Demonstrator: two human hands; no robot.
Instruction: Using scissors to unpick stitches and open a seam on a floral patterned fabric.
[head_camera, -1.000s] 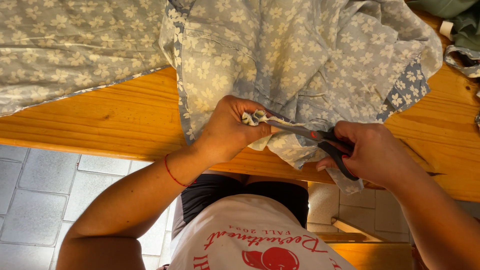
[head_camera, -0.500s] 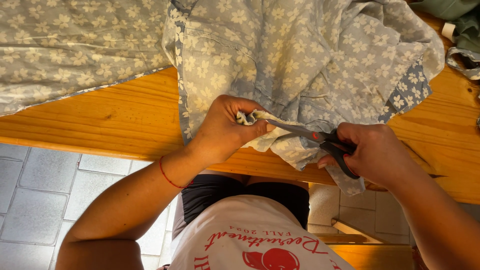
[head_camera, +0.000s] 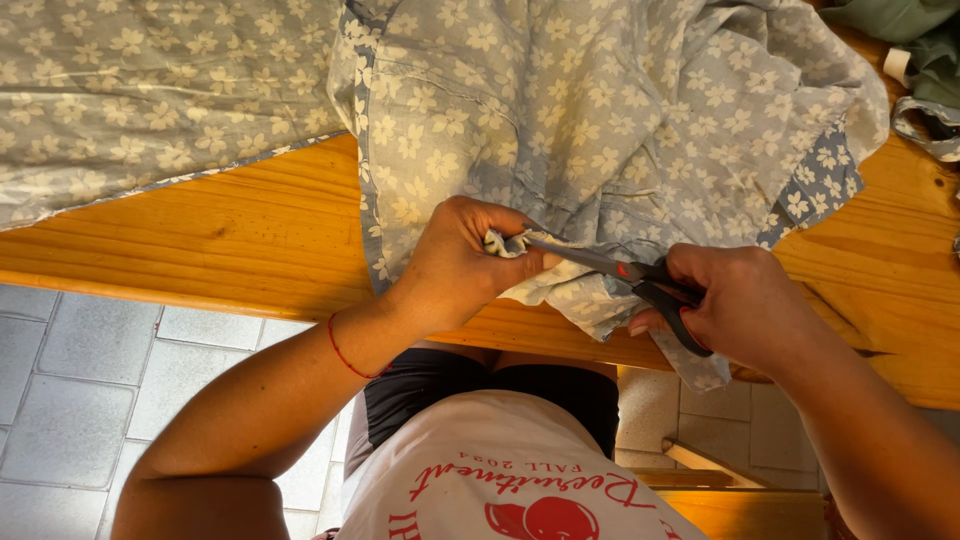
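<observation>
Two hands: left hand (head_camera: 455, 262) pinching floral fabric (head_camera: 600, 120), right hand (head_camera: 745, 300) gripping scissors (head_camera: 620, 270).

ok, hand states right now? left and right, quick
Left hand: closed, pinching a fold of the floral fabric at the scissor tips.
Right hand: closed around the scissors handles, blades in the fabric.

A home sewing corner is showing itself here: floral blue fabric (head_camera: 600, 110) is spreading across a varnished wooden table (head_camera: 230, 240), scissors (head_camera: 640, 280) are cutting into a fold, more cloth (head_camera: 900, 30) and a strip of trim (head_camera: 925, 125) are lying at the table's edge, and grey floor tiles (head_camera: 70, 380) are running underneath.
</observation>
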